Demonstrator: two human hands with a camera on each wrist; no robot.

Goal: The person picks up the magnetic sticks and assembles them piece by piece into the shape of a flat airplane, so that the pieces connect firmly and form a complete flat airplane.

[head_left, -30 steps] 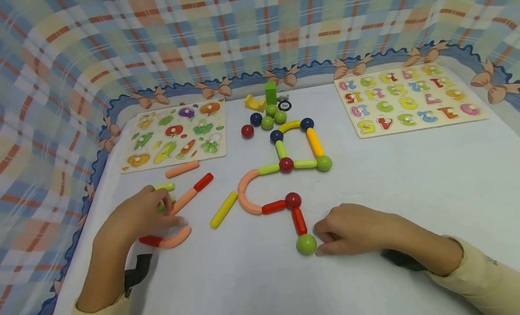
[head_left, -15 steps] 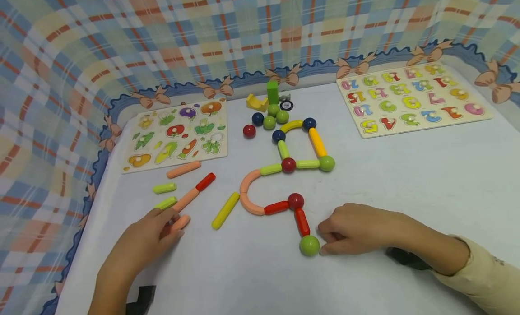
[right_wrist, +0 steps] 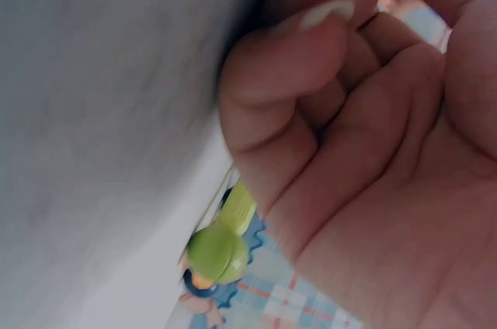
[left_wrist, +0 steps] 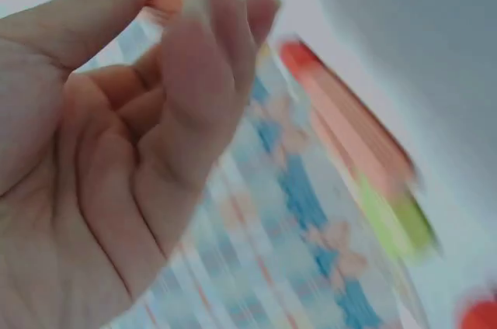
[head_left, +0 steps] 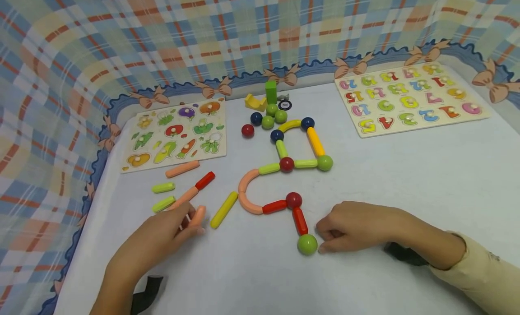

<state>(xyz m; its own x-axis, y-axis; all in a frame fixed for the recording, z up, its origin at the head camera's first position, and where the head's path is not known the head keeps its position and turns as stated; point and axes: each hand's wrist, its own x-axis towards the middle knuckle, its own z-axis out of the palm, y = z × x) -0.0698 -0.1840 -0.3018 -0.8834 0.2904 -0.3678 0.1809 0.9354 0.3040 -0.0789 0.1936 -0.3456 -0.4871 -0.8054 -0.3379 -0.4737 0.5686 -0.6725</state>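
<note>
At the left, a forearm with a dark strap by its wrist slants up from the lower edge. The left hand points away from the person and to the right, back upward, thumb on the near side. It pinches a peach piece between thumb and fingertips; the piece juts beyond the fingers. The left wrist view shows the other fingers curved beside the grip.

Just beyond the hand lie two light green sticks, the farther one and the nearer one, and a peach stick set end to end with a short red stick. A yellow stick lies near the held piece, on its right, apart from it.

Farther right, a bent line of pieces runs from a peach arc through red sticks and a red ball to a green ball.

Just right of that ball is the right hand, its forearm reaching in from the right with a beige sleeve pushed back. The hand points left, knuckles up, fingers loosely bent toward the palm and grasping nothing, thumb tip just beside the ball.
</note>
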